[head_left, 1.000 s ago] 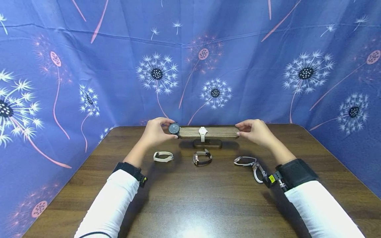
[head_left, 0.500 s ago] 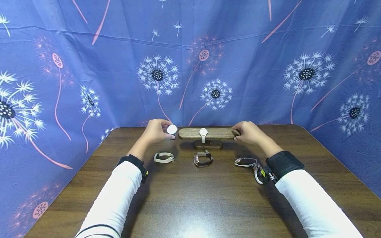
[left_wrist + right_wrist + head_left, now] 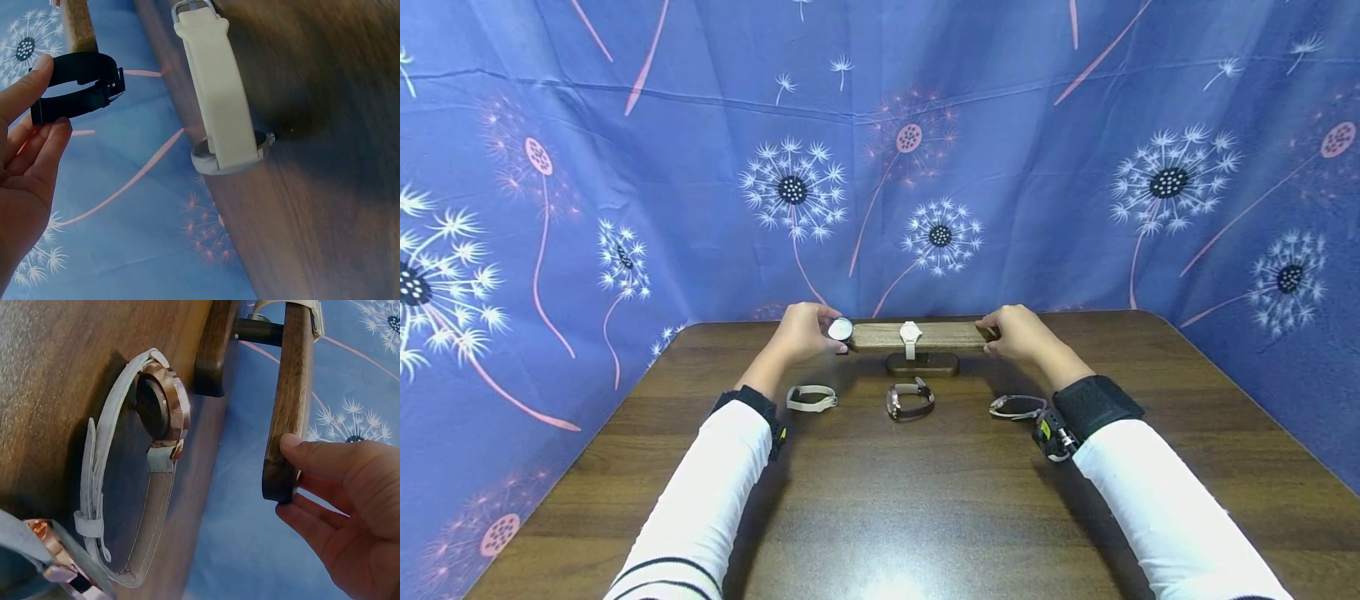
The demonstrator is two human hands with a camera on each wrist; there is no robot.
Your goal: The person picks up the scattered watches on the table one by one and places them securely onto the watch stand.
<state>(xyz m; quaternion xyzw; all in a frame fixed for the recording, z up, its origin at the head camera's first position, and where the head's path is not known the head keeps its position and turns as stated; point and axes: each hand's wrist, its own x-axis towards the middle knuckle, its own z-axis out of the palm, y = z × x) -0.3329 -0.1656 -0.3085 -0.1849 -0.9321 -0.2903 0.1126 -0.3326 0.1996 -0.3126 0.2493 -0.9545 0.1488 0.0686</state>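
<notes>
Black watch (image 3: 840, 330): strap matte, fastened into an oval loop, a small metal glint at the buckle; round dial whitish in the head view. Located at the left end of the bar, above the tabletop; whether the bar enters the loop cannot be told. Left hand (image 3: 802, 332): thumb and fingers pinching this loop.

Long wooden display bar (image 3: 880, 335): rounded ends, visible grain, raised on a dark, oblong wooden base (image 3: 922, 363). Right hand (image 3: 1021, 332): thumb and fingers gripping the bar's right end.

White watch with round pale dial (image 3: 911, 333): strapped round the bar near its middle.

On the brown wood-grain table (image 3: 887, 492), left to right: cream-strapped watch with silvery case (image 3: 222, 94); watch with dark strap and rose-gold case (image 3: 893, 402); white-strapped watch with faceted rose-gold case (image 3: 169, 403); beside it, a pale-strapped rose-gold watch (image 3: 65, 556), cut off by the frame.

Backdrop: blue cloth (image 3: 715, 208), dandelion print in white and pink.
</notes>
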